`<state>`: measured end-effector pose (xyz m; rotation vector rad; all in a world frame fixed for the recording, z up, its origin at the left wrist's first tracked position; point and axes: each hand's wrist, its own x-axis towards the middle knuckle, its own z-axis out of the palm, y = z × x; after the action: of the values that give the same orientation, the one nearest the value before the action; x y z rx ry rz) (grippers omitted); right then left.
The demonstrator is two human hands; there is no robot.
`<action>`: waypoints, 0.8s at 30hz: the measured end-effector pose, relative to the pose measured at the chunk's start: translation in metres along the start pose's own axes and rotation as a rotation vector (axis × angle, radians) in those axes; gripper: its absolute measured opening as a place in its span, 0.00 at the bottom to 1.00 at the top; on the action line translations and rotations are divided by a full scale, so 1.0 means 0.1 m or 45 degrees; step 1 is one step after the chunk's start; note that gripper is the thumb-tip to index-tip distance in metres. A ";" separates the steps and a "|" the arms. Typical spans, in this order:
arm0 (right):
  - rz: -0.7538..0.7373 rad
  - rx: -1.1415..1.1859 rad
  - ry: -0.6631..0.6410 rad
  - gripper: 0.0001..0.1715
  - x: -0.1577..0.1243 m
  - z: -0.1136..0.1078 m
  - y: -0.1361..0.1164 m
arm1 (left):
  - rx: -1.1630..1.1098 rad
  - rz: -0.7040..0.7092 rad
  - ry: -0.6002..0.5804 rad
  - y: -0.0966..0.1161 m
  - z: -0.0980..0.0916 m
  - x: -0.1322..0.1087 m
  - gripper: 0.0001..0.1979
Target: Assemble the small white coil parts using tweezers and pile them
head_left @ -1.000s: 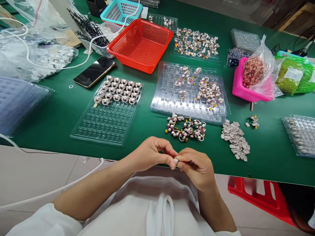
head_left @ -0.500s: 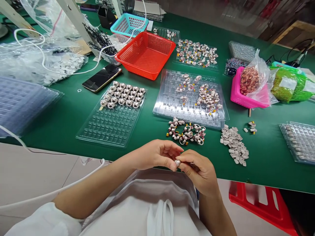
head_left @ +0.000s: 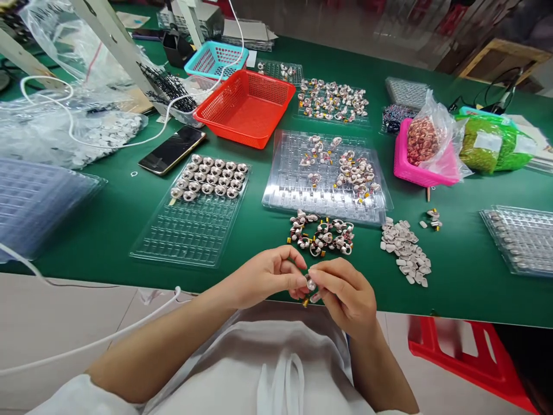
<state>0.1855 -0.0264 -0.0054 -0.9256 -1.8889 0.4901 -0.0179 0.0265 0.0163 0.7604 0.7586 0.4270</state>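
A small, shiny, silvery-white rounded part [head_left: 311,285] with a gold tab below it is held between both hands at the table's front edge. My left hand [head_left: 268,276] pinches it from the left with thumb and fingers. From the right, my right hand [head_left: 349,294] grips it with closed fingertips, which hide part of it. Just beyond the hands lies a cluster of looped whitish parts with gold tabs [head_left: 324,233]. A pile of small pale caps [head_left: 406,251] rests to the right. Rows of silvery rounded parts [head_left: 211,177] fill the far end of a clear tray [head_left: 181,233].
Stacked clear trays [head_left: 280,193] carry more tabbed parts. Behind stand a red basket [head_left: 250,115] and a blue basket [head_left: 211,60]. A phone [head_left: 173,151] and white cable [head_left: 125,144] lie left; a pink basket [head_left: 425,173] and another tray [head_left: 525,242] stand right.
My left fingers have closed in on the small part, and my right fingers have shifted over it. Its gold tab now shows below. The camera view has also shifted slightly.
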 end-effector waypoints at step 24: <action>0.971 0.217 -0.057 0.05 0.04 0.06 -0.14 | 0.484 0.340 0.298 -0.08 0.14 0.03 0.06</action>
<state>0.1738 -0.0321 0.0038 -1.5156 -1.4483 1.1069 -0.0053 0.0165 0.0154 1.1897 0.9761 0.6294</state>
